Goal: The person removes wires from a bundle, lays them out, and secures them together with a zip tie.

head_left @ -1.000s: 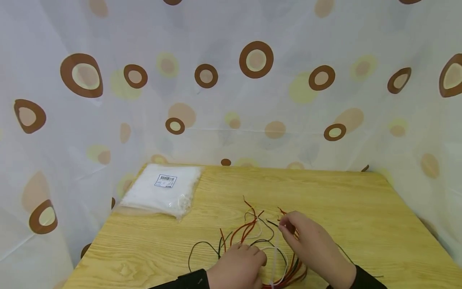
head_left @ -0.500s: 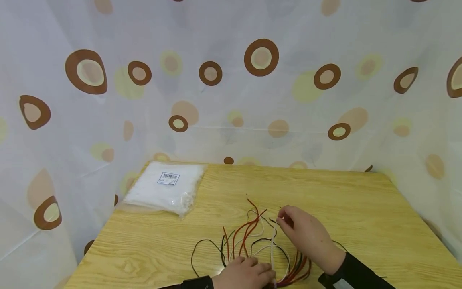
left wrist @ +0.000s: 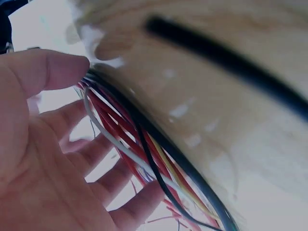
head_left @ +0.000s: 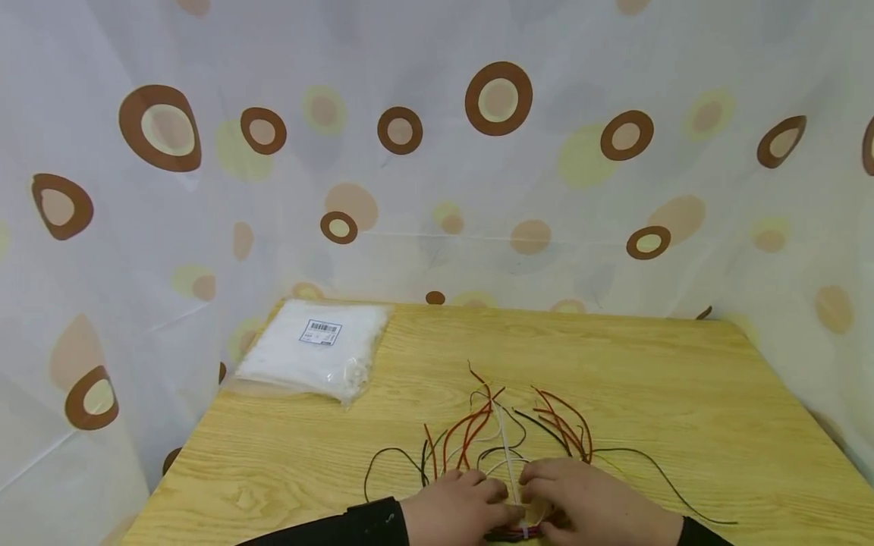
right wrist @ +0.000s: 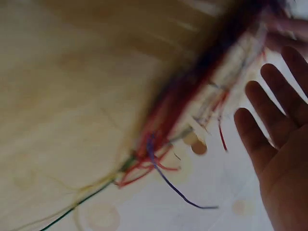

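A bundle of red, black, white and yellow wires [left wrist: 139, 134] lies across the near part of the table. My left hand [head_left: 459, 506] holds it, the thumb on one side and the fingers curled behind, as the left wrist view shows. A white cable tie [head_left: 507, 455] loops round the bundle beside that hand, its long tail pointing away across the table. Close to the tie is my right hand [head_left: 590, 497]. In the right wrist view its fingers [right wrist: 269, 115] are nearly straight and apart from the blurred wires [right wrist: 168, 106]. The right thumb is hidden there.
Loose wire ends fan out on both sides, red ones [head_left: 563, 417] to the right and a thin dark wire [head_left: 672, 485] further right. A clear bag of white items with a label [head_left: 314, 349] lies at the table's back left. A patterned curtain [head_left: 437, 167] surrounds the wooden table [head_left: 649, 364].
My right hand has let go of the cable tie's tail and come down toward the bundle. The tail now leans further left. My left hand stays at the bundle.
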The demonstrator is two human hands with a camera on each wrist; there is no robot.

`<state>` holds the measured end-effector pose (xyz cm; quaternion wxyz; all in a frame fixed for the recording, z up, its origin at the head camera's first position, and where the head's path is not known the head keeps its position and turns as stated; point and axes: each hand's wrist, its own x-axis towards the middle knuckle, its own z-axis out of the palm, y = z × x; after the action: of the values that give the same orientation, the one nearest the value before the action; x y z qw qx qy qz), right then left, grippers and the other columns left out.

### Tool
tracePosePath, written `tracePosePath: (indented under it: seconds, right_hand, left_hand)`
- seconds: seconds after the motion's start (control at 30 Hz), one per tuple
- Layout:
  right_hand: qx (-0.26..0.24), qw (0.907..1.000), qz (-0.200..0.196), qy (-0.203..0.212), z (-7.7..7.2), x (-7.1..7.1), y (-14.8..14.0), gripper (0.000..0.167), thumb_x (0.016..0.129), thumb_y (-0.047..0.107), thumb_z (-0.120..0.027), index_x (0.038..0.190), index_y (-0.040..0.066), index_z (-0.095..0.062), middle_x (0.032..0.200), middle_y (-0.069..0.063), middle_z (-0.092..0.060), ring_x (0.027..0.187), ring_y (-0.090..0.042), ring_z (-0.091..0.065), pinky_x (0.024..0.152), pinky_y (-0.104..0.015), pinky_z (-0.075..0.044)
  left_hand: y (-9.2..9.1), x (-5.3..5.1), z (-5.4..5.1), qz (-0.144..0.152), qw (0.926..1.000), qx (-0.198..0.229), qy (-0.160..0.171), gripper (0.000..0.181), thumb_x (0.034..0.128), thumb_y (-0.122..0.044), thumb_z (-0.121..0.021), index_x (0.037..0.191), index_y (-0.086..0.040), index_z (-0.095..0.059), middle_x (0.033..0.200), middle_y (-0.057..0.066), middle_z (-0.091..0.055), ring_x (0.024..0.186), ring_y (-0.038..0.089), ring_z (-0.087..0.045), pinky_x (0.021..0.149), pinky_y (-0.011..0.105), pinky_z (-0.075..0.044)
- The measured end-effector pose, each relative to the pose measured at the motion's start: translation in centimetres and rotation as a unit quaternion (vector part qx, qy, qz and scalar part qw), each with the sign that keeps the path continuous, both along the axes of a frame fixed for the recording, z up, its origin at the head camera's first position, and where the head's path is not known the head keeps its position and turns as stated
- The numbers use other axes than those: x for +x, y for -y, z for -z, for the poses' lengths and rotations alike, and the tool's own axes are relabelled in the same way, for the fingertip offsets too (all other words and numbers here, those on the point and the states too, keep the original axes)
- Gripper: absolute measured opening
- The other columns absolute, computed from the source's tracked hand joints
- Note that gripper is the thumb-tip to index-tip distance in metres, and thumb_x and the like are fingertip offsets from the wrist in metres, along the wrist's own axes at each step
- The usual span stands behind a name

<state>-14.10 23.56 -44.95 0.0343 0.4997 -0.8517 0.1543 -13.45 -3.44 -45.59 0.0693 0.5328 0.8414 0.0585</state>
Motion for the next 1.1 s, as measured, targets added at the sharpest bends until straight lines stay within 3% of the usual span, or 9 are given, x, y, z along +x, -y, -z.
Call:
tracePosePath:
  seconds: [0.17,0.23,0.37,0.5,0.67,0.77,0.83,1.03,1.1]
  right_hand:
    - [0.106,0.9847,-0.051,-0.129,1.6,0.7,-1.5,0.059,0.103,0.062,-0.053,0.138,0.016,-0.067,0.140,-0.001,-0.067,0.127,-0.021,-0.066,0.096,-0.036,-0.059]
    - [0.113,0.9792,-0.055,-0.159,1.9,0.7,-1.9,0.050,0.106,0.053,-0.056,0.134,0.015,-0.068,0.138,-0.002,-0.068,0.128,-0.022,-0.066,0.097,-0.037,-0.058]
    - [0.063,0.9784,-0.048,-0.191,2.3,0.4,-2.1,0.014,0.097,0.030,-0.076,0.108,0.024,-0.071,0.115,0.009,-0.069,0.114,-0.013,-0.069,0.095,-0.037,-0.059]
    - [0.043,0.9781,-0.041,-0.200,2.5,0.1,-2.5,0.018,0.090,0.026,-0.083,0.097,0.026,-0.066,0.096,0.015,-0.061,0.092,-0.003,-0.060,0.084,-0.028,-0.057]
    - [0.074,0.9856,-0.003,-0.152,2.5,0.4,-2.8,0.019,0.093,0.034,-0.078,0.096,0.024,-0.063,0.086,0.016,-0.052,0.075,0.002,-0.039,0.062,-0.017,-0.038]
    - [0.104,0.9892,0.039,-0.096,2.3,0.8,-2.9,0.018,0.097,0.037,-0.074,0.096,0.022,-0.063,0.082,0.016,-0.047,0.072,0.002,-0.035,0.060,-0.017,-0.037]
    - [0.124,0.9885,0.065,-0.057,2.1,1.0,-3.0,0.021,0.100,0.040,-0.070,0.096,0.021,-0.063,0.081,0.016,-0.046,0.071,0.002,-0.036,0.059,-0.020,-0.039]
    - [0.145,0.9830,0.112,0.009,1.7,1.4,-3.9,0.055,0.092,0.075,-0.059,0.097,0.021,-0.064,0.079,0.016,-0.043,0.068,0.002,-0.035,0.057,-0.022,-0.036]
    - [0.141,0.9826,0.120,0.018,1.7,1.4,-4.3,0.046,0.095,0.068,-0.061,0.097,0.022,-0.064,0.079,0.017,-0.043,0.068,0.002,-0.035,0.058,-0.021,-0.036]
  left_hand:
    - [-0.2,0.0,0.0,0.009,0.9983,-0.011,-0.056,0.053,0.1044,-0.057,-0.054,0.152,-0.033,-0.056,0.140,-0.006,-0.063,0.123,0.011,-0.060,0.098,0.027,-0.053]
    - [-0.3,0.0,0.1,0.008,0.9964,-0.012,-0.083,0.050,0.1049,-0.056,-0.055,0.150,-0.034,-0.058,0.136,-0.007,-0.064,0.118,0.009,-0.061,0.099,0.026,-0.053]
    - [-0.4,0.2,0.0,0.005,0.9920,-0.010,-0.126,0.043,0.1045,-0.050,-0.060,0.145,-0.037,-0.061,0.126,-0.009,-0.067,0.102,0.006,-0.059,0.097,0.024,-0.052]
    - [-0.6,0.3,0.0,-0.001,0.9893,-0.001,-0.146,0.041,0.1022,-0.038,-0.067,0.143,-0.038,-0.063,0.112,-0.012,-0.066,0.084,0.004,-0.049,0.091,0.021,-0.050]
    - [-0.9,0.3,0.0,-0.019,0.9851,-0.034,-0.168,0.038,0.1040,-0.035,-0.064,0.142,-0.041,-0.064,0.095,-0.014,-0.060,0.071,0.005,-0.032,0.074,0.016,-0.040]
    - [-1.1,0.1,0.0,-0.035,0.9848,-0.057,-0.160,0.034,0.1042,-0.035,-0.064,0.137,-0.040,-0.066,0.096,-0.015,-0.062,0.071,0.004,-0.039,0.066,0.016,-0.038]
    - [-1.1,0.0,-0.1,-0.054,0.9877,-0.059,-0.135,0.029,0.1025,-0.034,-0.066,0.131,-0.037,-0.069,0.098,-0.014,-0.064,0.074,0.004,-0.047,0.064,0.016,-0.039]
    - [0.1,-0.8,-0.3,-0.130,0.9875,-0.061,-0.064,0.015,0.0977,-0.037,-0.072,0.110,-0.030,-0.070,0.095,-0.012,-0.063,0.084,0.006,-0.058,0.075,0.024,-0.050]
    - [0.9,-1.0,-0.3,-0.145,0.9859,-0.063,-0.056,0.015,0.0979,-0.040,-0.072,0.109,-0.029,-0.070,0.096,-0.012,-0.063,0.087,0.008,-0.059,0.081,0.028,-0.052]
